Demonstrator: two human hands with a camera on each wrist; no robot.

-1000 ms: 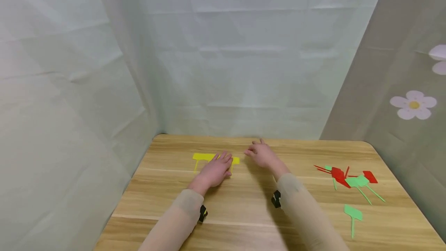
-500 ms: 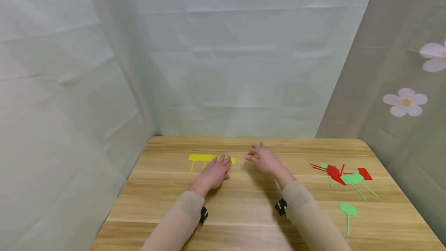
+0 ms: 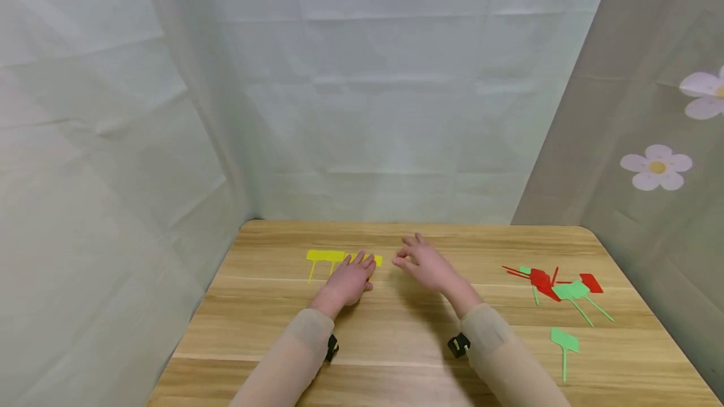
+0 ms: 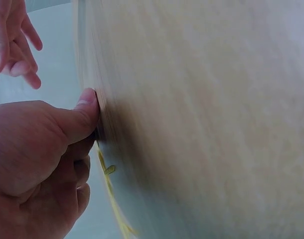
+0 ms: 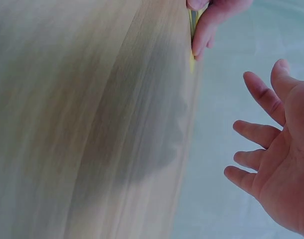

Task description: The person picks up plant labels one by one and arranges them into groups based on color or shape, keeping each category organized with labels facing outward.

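Yellow T-shaped plant labels (image 3: 325, 255) lie side by side in a row toward the back of the wooden table, heads at the far side and stems toward me. My left hand (image 3: 349, 281) rests over the right part of the row with its fingers extended, hiding some of the heads and stems. In the left wrist view, a yellow edge (image 4: 109, 186) shows past the fingers. Just right of the row, my right hand (image 3: 427, 267) hovers over the table, holding nothing. Its fingers are spread and relaxed in the right wrist view.
At the right of the table (image 3: 396, 357), red plant labels (image 3: 542, 281) and green plant labels (image 3: 572, 291) lie in a loose, overlapping pile. One green label (image 3: 564, 339) lies apart, nearer the front. Pale curtains (image 3: 362, 112) stand behind the table and along its sides.
My right hand has come slightly toward me and closer to the yellow row. The left hand stays on the labels, and the head view has shifted a little.
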